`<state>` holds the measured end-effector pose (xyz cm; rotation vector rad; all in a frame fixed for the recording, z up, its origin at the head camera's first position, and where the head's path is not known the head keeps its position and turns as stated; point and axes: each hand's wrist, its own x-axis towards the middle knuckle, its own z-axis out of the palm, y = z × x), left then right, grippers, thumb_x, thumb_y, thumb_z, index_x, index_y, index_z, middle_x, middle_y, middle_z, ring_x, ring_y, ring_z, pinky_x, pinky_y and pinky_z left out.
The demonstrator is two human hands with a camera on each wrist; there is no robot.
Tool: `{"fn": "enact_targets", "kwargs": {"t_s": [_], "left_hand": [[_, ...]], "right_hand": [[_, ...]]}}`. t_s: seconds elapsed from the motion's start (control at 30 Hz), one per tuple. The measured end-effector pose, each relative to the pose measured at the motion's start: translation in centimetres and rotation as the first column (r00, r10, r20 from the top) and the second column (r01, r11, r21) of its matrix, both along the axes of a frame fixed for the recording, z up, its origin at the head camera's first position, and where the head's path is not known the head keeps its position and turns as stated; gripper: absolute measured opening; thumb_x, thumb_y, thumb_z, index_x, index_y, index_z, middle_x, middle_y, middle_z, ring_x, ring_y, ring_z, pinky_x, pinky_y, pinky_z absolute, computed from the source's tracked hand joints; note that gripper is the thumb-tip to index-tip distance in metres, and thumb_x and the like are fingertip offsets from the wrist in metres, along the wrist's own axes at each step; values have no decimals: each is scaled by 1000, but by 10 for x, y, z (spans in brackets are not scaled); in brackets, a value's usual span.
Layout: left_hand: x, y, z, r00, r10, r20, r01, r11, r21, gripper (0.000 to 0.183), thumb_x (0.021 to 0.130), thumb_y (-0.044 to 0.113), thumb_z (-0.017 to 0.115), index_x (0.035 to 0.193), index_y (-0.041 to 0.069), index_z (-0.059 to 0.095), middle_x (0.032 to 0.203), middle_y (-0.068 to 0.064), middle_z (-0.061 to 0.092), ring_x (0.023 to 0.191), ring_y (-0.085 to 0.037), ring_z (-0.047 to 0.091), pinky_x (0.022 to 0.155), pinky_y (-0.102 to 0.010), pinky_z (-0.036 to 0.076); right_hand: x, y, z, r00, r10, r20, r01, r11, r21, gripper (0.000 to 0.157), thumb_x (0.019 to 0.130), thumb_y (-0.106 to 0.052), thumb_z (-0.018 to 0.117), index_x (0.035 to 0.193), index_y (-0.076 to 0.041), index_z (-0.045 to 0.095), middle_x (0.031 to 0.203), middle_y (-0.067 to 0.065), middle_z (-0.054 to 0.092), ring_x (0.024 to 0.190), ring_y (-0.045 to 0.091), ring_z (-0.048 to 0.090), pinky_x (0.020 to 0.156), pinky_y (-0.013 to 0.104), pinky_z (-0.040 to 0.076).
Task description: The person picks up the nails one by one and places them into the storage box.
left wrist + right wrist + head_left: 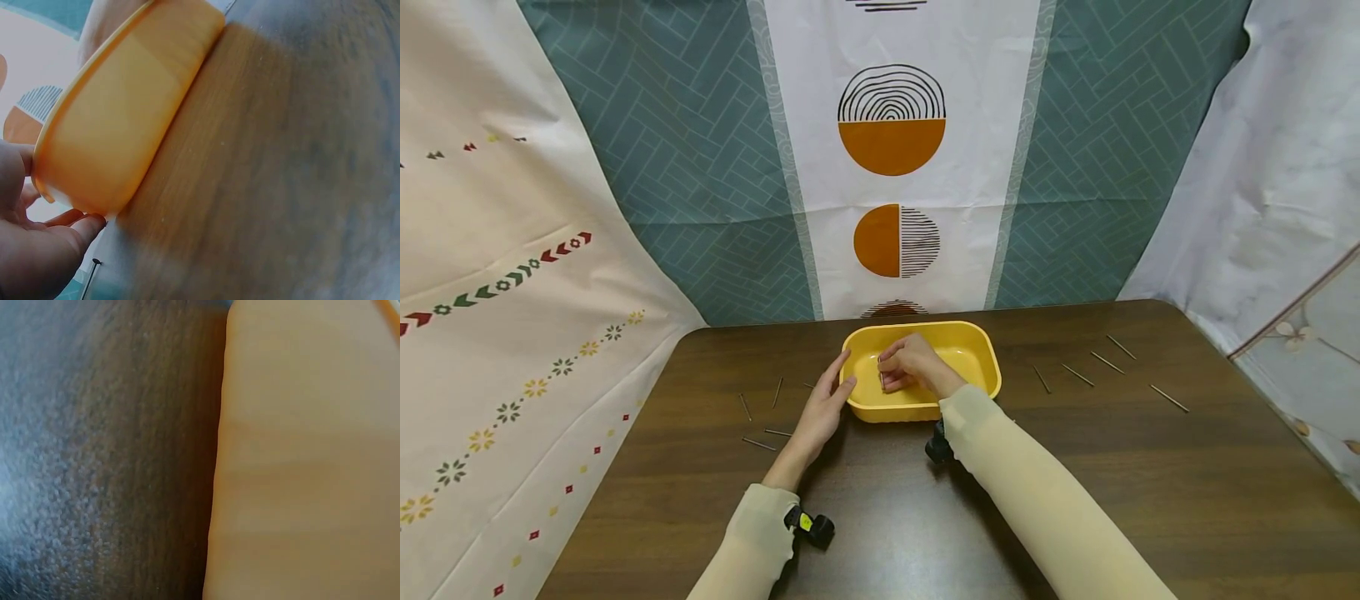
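A yellow plastic tray (977, 358) stands near the table's far edge. My right hand (913, 364) is down inside it, pinching a thin metal nail (882, 379) that is held roughly upright. Around the tray's left end, my left hand (823, 408) grips, thumb at the rim and fingers against the outer wall. The left wrist view shows that left hand (37, 237) touching the tray's wall (125, 119) from below. In the right wrist view the tray's side (306, 450) fills the right half, and the right hand is out of sight.
Several loose nails lie left of the tray, one nail (759, 444) near the left forearm. More are scattered on the right, including a nail (1168, 398) farthest out. The brown wooden table (880, 517) meets patterned cloth (715, 167) at its back and sides.
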<state>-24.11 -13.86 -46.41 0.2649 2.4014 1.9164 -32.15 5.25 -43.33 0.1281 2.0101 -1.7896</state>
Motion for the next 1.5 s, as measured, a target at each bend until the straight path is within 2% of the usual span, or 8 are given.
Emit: {"fn": "enact_targets", "kwargs": {"t_s": [0.8,1.17,1.5], "left_hand": [[-1,-1,-3,1000,1,16,-1,1000,32,57,112,22,48,165,16,29,171,-10,22,157,-32,21,125,-51,23],[-2,1,-2,1000,-1,5,1,1000,20,57,112,20,48,165,12,30,171,-14,21,157,-37,21,125,-55,22],[-2,1,1,1000,7,19,-7,1000,19,56,112,22,48,165,14,30,171,-13,22,156,-36,23,124,-54,25]], "right_hand": [[0,0,-3,1000,9,7,-10,999,52,15,96,1,71,109,7,68,79,15,69,57,19,67,59,33,62],[0,0,-1,1000,-15,10,15,998,54,16,96,3,69,112,9,67,79,14,66,54,18,63,57,34,62],[0,0,0,1000,-22,-2,22,997,69,14,97,4,68,110,9,66,76,14,64,52,17,62,55,33,61]]}}
